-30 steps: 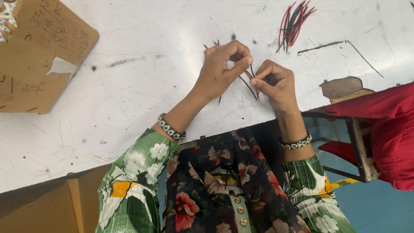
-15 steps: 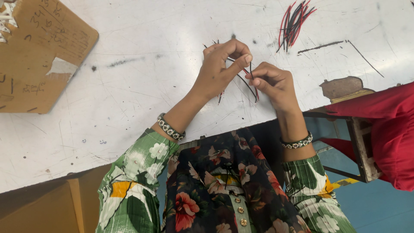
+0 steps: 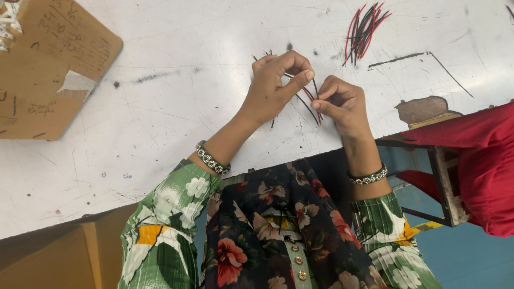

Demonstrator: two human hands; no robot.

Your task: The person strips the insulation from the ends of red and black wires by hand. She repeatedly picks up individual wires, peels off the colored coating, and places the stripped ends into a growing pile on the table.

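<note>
Thin red and black wire pieces (image 3: pixel 308 99) sit pinched between both hands above the scuffed white bench (image 3: pixel 176 107), close to its near edge. The left hand (image 3: pixel 276 85) curls over them from above, thumb and forefinger closed on the strands, while more dark strands poke out behind its knuckles. The right hand (image 3: pixel 342 104) meets it from the side, its fingertips clamped on the same small bundle, so the two hands are together, nearly touching at the fingertips. Each wrist wears a beaded black and white bracelet (image 3: pixel 212 159), and green floral sleeves (image 3: pixel 166 214) frame a dark flowered garment below. Farther back on the bench, well apart from the hands, lies a loose pile of red and black cut wires (image 3: pixel 365 29) (fanned out like a small brush). A brown cardboard sheet with a torn pale patch (image 3: pixel 51 69) rests at the left corner of the bench, with small white parts at its top edge, too small to identify. At the right, red cloth (image 3: pixel 476 160) drapes over a dark metal frame (image 3: pixel 441 187) beside the bench.
</note>
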